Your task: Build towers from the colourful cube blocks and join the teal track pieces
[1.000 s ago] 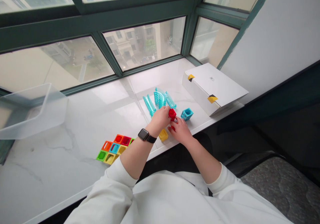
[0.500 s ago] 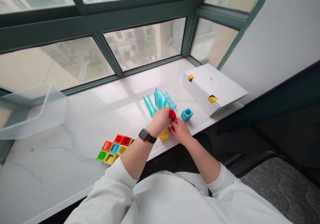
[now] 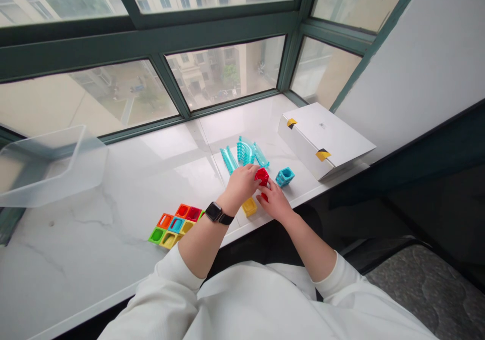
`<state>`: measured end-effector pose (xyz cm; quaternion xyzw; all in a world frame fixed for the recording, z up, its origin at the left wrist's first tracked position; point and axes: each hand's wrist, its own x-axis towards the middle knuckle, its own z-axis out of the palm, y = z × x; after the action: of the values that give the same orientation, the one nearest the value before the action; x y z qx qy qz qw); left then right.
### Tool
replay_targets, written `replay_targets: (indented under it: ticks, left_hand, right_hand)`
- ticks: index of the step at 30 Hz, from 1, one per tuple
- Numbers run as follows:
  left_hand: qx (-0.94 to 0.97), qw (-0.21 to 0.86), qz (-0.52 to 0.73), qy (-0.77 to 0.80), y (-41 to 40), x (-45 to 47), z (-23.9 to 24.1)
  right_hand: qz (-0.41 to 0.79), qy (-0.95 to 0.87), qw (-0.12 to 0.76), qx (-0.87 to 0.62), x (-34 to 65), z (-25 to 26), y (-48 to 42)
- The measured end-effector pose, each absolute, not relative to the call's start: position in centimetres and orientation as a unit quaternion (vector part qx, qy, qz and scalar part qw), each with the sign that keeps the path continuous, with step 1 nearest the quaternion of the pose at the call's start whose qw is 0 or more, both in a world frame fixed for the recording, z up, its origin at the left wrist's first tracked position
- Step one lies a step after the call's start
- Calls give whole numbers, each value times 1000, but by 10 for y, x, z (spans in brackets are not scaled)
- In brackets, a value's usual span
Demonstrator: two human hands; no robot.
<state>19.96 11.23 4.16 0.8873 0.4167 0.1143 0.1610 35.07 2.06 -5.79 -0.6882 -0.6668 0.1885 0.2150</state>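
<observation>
left hand (image 3: 240,186): curled, fingertips gripping red plastic cube (image 3: 261,176)
right hand (image 3: 276,203): curled, fingers against same cube
nearby: yellow cube (image 3: 249,207), blue cube (image 3: 285,177)

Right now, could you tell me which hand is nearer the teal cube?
Right hand: nearer, just below and left of the teal cube, apart from it. Left hand: farther, beyond the red block.

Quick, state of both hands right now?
Left hand: closed, holding the red block.
Right hand: fingers at the block; grip cannot be told.
</observation>
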Motion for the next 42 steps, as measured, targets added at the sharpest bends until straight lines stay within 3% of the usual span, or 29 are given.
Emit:
replay_targets:
  ticks: [7,17,30,35,42]
  left_hand:
    - [815,203,320,440,66,128,50]
    - [785,318,263,462,12,116,-37]
    - [771,363,276,445,9,119,-40]
    - [767,321,313,459,-7,88,-32]
    - [719,125,346,590,-5,-1,-26]
  right_hand:
    - [196,-652,225,-697,356,-58,7]
    - [199,-644,243,-697,368,-69,-4]
    - [154,-651,298,-681,368,-48,-26]
    - [96,-632,407,-653,355,-18,-37]
    - [104,-655,491,-565,302,19,-46]
